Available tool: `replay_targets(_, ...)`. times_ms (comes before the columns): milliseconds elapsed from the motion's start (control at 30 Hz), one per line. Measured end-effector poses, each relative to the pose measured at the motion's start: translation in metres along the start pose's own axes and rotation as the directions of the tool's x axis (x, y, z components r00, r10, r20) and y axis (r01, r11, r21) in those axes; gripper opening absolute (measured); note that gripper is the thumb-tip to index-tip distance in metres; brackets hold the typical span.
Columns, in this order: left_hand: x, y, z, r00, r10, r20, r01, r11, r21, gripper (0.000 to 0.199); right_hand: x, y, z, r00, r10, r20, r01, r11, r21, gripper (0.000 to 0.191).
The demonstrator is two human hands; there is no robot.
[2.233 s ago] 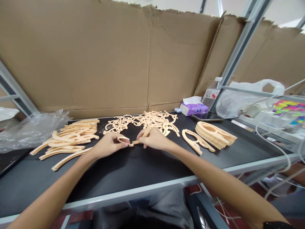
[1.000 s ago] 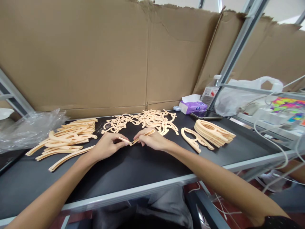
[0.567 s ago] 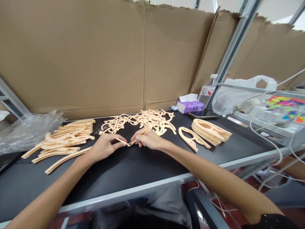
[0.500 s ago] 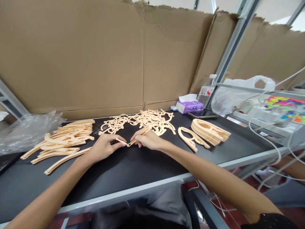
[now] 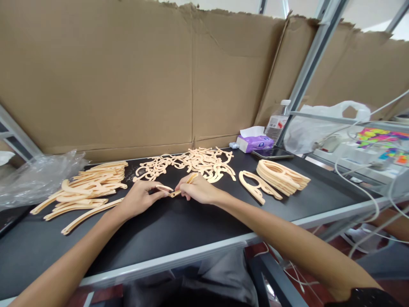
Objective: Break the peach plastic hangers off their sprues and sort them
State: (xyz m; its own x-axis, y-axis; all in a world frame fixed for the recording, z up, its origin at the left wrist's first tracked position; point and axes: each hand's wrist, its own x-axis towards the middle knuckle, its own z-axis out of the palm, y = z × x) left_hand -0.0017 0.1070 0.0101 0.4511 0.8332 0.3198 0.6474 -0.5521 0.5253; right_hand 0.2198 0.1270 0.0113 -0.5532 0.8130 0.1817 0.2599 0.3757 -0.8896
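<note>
My left hand [image 5: 142, 198] pinches a small cream plastic hanger piece [image 5: 164, 188], whose tip points right. Closed around a longer cream hanger arm [image 5: 191, 178] is my right hand [image 5: 198, 189]; the arm's lower end meets the small piece between my hands. Fingers hide much of both parts, so I cannot tell whether they are joined. Long curved hanger arms [image 5: 92, 185] lie piled to the left, one single arm [image 5: 91, 216] beside my left wrist. Beyond my hands spreads a heap of small curved hanger pieces [image 5: 204, 162].
On the right, a folded hanger [image 5: 252, 192] lies beside a stack of folded hangers [image 5: 281, 175]. Behind are a purple tissue pack [image 5: 255, 143], a phone [image 5: 273, 152] and a bottle [image 5: 277, 123]. Clear plastic wrap [image 5: 38, 177] lies left; cardboard [image 5: 128, 76] walls the back.
The small piece in my left hand has turned to show its curved side. My right hand has tilted the hanger arm slightly and shifted its fingers along it.
</note>
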Motion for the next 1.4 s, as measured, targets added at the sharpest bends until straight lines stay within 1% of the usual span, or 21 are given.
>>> replay_targets(133,0.0,0.0,0.001,0.999,-0.034,-0.015,0.035,0.999,0.017,0.027,-0.001,0.0,0.001,0.999,-0.046,0.003,0.046,0.997,-0.054,0.02)
replay_targets(267,0.0,0.0,0.002,0.999,-0.022,-0.032,0.023,1.0,0.016,0.027,0.001,0.0,0.002,1.0,-0.018,0.01,0.019,0.998,-0.052,0.021)
replay_targets(467,0.0,0.001,0.003,0.992,0.111,-0.064,-0.107,0.992,0.068,0.025,0.005,-0.005,0.001,1.0,0.006,0.03,-0.004,0.998,-0.061,0.024)
replay_targets(633,0.0,0.006,0.004,0.965,0.249,-0.076,-0.24,0.964,0.113,0.019,0.007,-0.009,-0.001,0.998,0.041,0.045,-0.039,0.998,-0.045,0.022)
replay_targets(700,0.0,0.008,0.004,0.957,0.279,-0.081,-0.267,0.955,0.129,0.018,0.007,-0.008,-0.001,0.997,0.058,0.042,-0.057,0.998,-0.019,0.02)
replay_targets(767,0.0,0.009,0.004,0.956,0.283,-0.082,-0.271,0.954,0.128,0.017,0.007,-0.007,0.0,0.997,0.072,0.036,-0.073,0.997,0.009,0.018)
replay_targets(900,0.001,0.01,0.003,0.974,0.216,-0.07,-0.211,0.975,0.07,0.017,0.007,-0.003,0.001,0.997,0.063,0.037,-0.065,0.997,0.046,0.017)
replay_targets(1033,0.002,0.007,0.001,0.998,0.062,-0.025,-0.063,0.997,-0.05,0.019,0.008,0.0,0.001,0.997,0.06,0.049,-0.062,0.998,0.028,0.017)
replay_targets(1100,0.003,0.006,-0.001,1.0,-0.015,0.014,0.017,0.992,-0.125,0.02,0.007,-0.001,0.002,0.997,0.052,0.054,-0.052,0.999,0.01,0.017)
replay_targets(1167,0.003,0.004,-0.002,0.997,-0.063,0.048,0.071,0.981,-0.18,0.021,0.006,-0.003,0.003,0.999,0.025,0.047,-0.024,0.999,-0.022,0.017)
replay_targets(1267,0.003,0.004,-0.004,0.995,-0.082,0.063,0.094,0.973,-0.212,0.021,0.004,-0.005,0.004,0.999,-0.019,0.037,0.021,0.996,-0.081,0.018)
replay_targets(1400,0.003,0.006,-0.004,0.994,-0.087,0.071,0.103,0.958,-0.268,0.019,0.002,-0.007,0.004,0.999,-0.007,0.051,0.01,0.998,-0.057,0.019)
